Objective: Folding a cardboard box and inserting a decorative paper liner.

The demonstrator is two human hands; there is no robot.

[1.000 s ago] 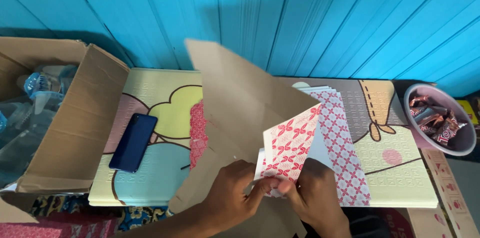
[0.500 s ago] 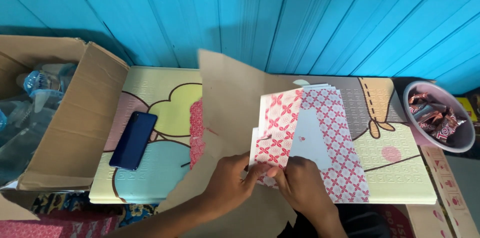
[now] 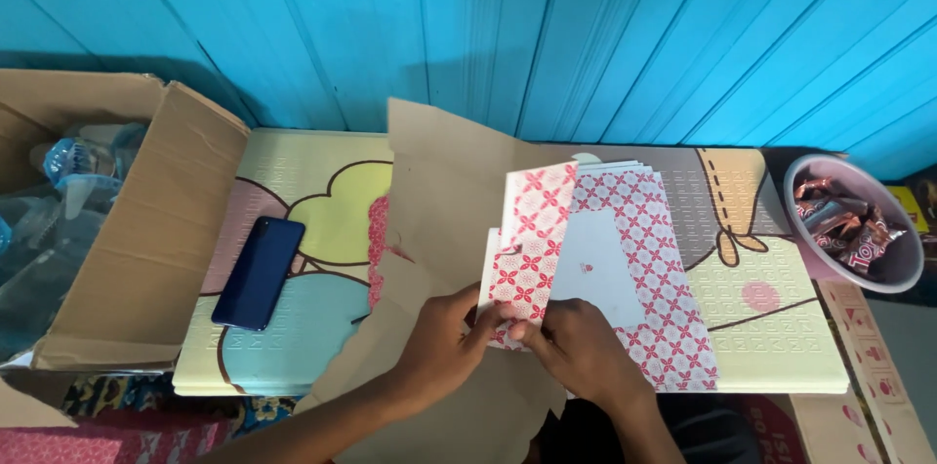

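A blue plank wall fills the top of the view, far beyond the fingers. Below it a pastel cartoon-printed foam mat spreads left and right of both hands. To the far left of the fingers stands an open brown cardboard box with clear plastic packaging inside. A large sheet of brown paper lies on the mat, running from above the fingers down under the left wrist. Just right of the fingers, on the mat, lies a flat stack of red-and-white patterned paper bags, the top 1 showing a plain white panel in its middle.

The left hand and right hand meet at the lower edge of 1 folded red-and-white patterned bag, which stands tilted up above the fingers, over the brown paper and touching the stack's left edge. The fingers of both hands are pinched together on its bottom corner.

To the left of the fingers a dark blue phone lies flat on the mat. Far right of the fingers a round pale pink bowl holds red-brown wrapped sweets. A red-printed carton edge runs along the lower right.
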